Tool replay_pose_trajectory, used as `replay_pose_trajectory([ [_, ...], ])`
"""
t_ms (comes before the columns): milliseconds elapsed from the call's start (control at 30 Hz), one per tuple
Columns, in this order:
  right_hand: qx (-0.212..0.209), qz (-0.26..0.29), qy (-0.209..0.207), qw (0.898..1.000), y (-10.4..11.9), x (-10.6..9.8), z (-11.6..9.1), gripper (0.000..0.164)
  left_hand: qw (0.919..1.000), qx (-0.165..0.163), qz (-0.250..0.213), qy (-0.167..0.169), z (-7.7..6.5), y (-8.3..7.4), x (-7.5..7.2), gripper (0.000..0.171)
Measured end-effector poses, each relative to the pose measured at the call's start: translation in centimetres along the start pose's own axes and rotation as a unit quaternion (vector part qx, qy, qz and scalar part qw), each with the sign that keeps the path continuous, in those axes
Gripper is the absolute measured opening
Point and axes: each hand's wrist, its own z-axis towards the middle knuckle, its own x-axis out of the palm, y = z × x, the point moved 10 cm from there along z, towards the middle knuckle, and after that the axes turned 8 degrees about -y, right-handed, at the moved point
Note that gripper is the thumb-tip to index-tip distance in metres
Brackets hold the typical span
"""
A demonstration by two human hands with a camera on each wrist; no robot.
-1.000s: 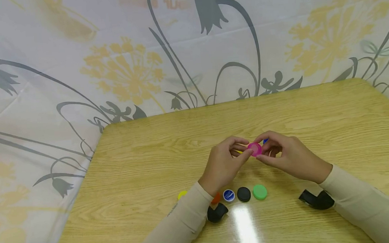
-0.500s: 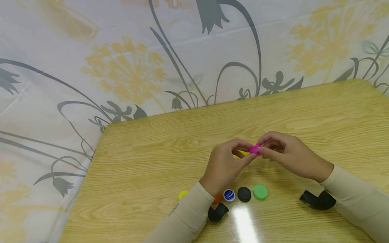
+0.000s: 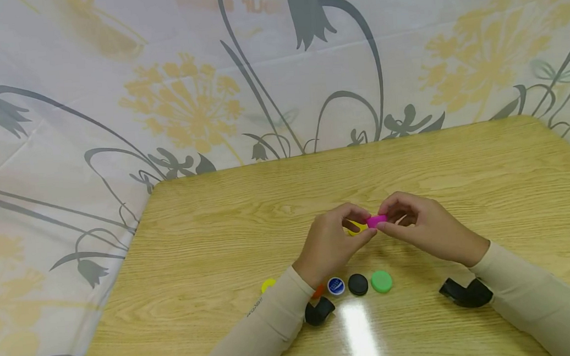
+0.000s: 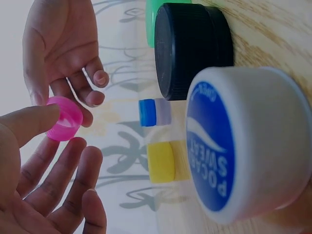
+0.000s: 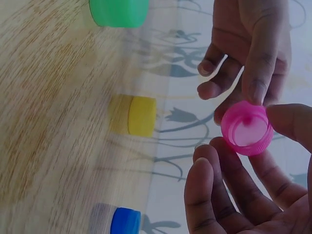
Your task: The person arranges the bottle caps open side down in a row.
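A pink bottle cap [image 3: 376, 221] is held above the table between both hands, its hollow inside showing in the right wrist view. My left hand [image 3: 331, 241] pinches it from the left with thumb and fingertips. From the other side my right hand [image 3: 427, 227] pinches it too. Behind the hands in the head view, a yellow cap [image 3: 356, 227] is partly covered by the left fingers. In the right wrist view a blue cap [image 5: 125, 222] stands on the table, hidden by the right hand in the head view.
Closer to me lie a blue-and-white cap [image 3: 336, 286], a black cap [image 3: 358, 285] and a green cap [image 3: 381, 281] in a row. A yellow cap [image 3: 268, 285] and an orange cap [image 3: 318, 291] are partly behind the left sleeve. A patterned cloth [image 3: 278, 79] stands behind the table.
The pink cap has been turned between the fingers: its hollow face showed in the head view earlier, now its side does. Both hands have barely shifted.
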Motion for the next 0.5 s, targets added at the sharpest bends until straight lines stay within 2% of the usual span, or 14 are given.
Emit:
replay_pose_trajectory([
  [333, -0.041, -0.025, -0.020, 0.999, 0.8, -0.3, 0.1, 0.016, 0.9995, -0.009, -0.023, 0.017, -0.1, 0.1, 0.3, 0.037],
  [500, -0.065, -0.036, -0.030, 0.997, 1.2, -0.4, 0.0, 0.019, 0.9996, -0.006, -0.023, 0.015, -0.1, 0.0, 0.3, 0.036],
])
